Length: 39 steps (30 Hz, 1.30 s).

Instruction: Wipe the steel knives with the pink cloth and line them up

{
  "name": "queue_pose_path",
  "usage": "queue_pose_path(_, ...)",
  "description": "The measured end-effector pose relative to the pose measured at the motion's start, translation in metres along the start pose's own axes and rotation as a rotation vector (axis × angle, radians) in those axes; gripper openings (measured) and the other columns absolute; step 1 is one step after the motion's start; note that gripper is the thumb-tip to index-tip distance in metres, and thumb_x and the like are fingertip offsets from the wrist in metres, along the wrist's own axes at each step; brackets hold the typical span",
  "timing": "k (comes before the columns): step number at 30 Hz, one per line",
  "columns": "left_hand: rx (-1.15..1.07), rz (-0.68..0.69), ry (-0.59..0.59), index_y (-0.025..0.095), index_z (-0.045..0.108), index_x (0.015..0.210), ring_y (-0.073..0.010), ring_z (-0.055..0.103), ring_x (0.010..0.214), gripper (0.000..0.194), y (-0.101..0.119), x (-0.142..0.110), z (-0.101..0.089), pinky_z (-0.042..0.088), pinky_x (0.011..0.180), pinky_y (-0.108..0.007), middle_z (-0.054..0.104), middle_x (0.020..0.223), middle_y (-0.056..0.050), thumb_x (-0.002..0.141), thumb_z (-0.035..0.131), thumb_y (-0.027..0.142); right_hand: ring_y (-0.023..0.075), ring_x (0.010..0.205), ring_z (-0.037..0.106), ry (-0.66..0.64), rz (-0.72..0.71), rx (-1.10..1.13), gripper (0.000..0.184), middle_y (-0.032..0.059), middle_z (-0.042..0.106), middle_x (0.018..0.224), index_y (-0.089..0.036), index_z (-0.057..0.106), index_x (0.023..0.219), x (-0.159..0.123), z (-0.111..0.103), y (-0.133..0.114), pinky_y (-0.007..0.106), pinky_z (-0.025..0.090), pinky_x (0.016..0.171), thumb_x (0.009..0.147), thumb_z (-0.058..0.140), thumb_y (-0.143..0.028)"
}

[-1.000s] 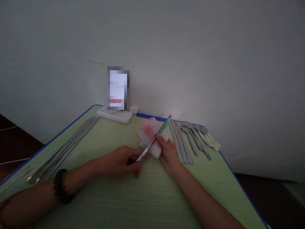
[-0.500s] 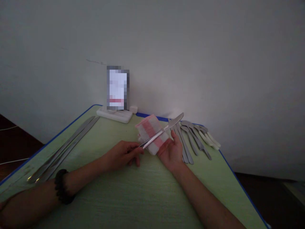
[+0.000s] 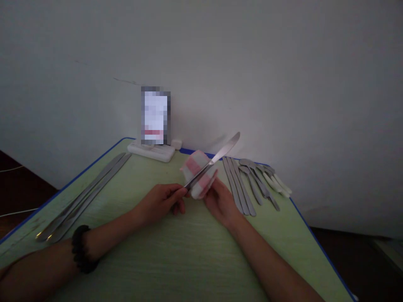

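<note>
My left hand (image 3: 166, 199) pinches the handle end of a silver table knife (image 3: 225, 147), whose blade points up and to the right. A folded pink-and-white cloth (image 3: 193, 167) lies behind and beneath the knife's handle. My right hand (image 3: 220, 201) holds this cloth from below and from the right; its fingers are partly hidden behind the fabric. The cloth curves up beside the handle at its right edge. Both hands are above the middle of the green table (image 3: 176, 260).
Two long knives (image 3: 85, 195) lie at the left. Right of my hands lie several flat-handled pieces (image 3: 239, 186), spoons (image 3: 252, 180) and white-handled cutlery (image 3: 275, 180). A blurred lit screen (image 3: 154, 115) stands on a white base (image 3: 151, 151) by the wall.
The knife has tilted more steeply, its blade tip rising. My right hand has turned from palm-up and open to gripping the cloth, which now curls beside the handle.
</note>
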<state>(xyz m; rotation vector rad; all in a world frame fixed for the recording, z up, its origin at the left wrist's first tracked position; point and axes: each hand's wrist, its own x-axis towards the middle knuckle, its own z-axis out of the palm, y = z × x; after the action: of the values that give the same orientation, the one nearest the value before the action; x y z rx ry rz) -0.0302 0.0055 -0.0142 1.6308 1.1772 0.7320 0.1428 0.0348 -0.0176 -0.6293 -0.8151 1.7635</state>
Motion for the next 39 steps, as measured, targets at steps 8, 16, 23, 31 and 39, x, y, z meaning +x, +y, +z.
queue_pose_path(8, 0.123, 0.069, -0.114, 0.017, 0.06, 0.076, -0.0103, 0.056, 0.059, 0.026, 0.0, -0.004, 0.0, 0.04, 0.057, -0.019, 0.065, 0.066, 0.002, 0.087, 0.043, 0.033, 0.017, 0.079, 0.061, 0.014, 0.042, -0.131, 0.023, 0.0003, 0.066, 0.071, -0.02, 0.065, 0.079, -0.002, 0.004, 0.004, 0.028, 0.047, 0.07, 0.067, 0.07, -0.039)
queue_pose_path(16, 0.263, 0.156, -0.169, 0.017, 0.066, 0.078, -0.0082, 0.045, 0.052, 0.032, 0.001, -0.005, 0.0, 0.031, 0.052, -0.017, 0.056, 0.061, 0.004, 0.089, 0.042, 0.035, 0.0143, 0.067, 0.058, -0.001, 0.025, -0.195, 0.03, -0.0002, 0.064, 0.068, -0.019, 0.063, 0.081, 0.001, 0.0, 0.008, 0.025, 0.044, 0.06, 0.071, 0.066, -0.047)
queue_pose_path(23, 0.267, 0.152, -0.11, 0.016, 0.064, 0.079, -0.0094, 0.052, 0.057, 0.029, 0.0, -0.005, 0.0, 0.037, 0.057, -0.017, 0.06, 0.063, 0.003, 0.089, 0.04, 0.028, 0.0109, 0.062, 0.055, -0.069, 0.018, -0.359, 0.028, -0.0002, 0.064, 0.074, -0.019, 0.061, 0.083, 0.003, -0.008, 0.01, 0.024, 0.041, 0.059, 0.067, 0.071, -0.04)
queue_pose_path(31, 0.213, 0.101, -0.162, 0.015, 0.064, 0.082, -0.0109, 0.053, 0.061, 0.02, -0.004, -0.007, 0.002, 0.037, 0.056, -0.019, 0.062, 0.07, 0.001, 0.082, 0.052, 0.03, 0.0109, 0.063, 0.055, -0.073, 0.052, -0.463, 0.03, -0.0012, 0.064, 0.074, -0.019, 0.059, 0.084, -0.004, 0.005, 0.003, 0.023, 0.042, 0.059, 0.061, 0.075, -0.031)
queue_pose_path(39, 0.322, 0.073, -0.11, 0.014, 0.064, 0.063, -0.0088, 0.045, 0.049, 0.043, -0.001, -0.006, 0.001, 0.03, 0.049, -0.019, 0.053, 0.053, 0.003, 0.088, 0.04, 0.041, 0.0097, 0.059, 0.051, -0.131, 0.045, -0.463, 0.024, -0.0019, 0.061, 0.07, -0.019, 0.06, 0.08, -0.005, 0.004, 0.001, 0.022, 0.039, 0.055, 0.067, 0.071, -0.036)
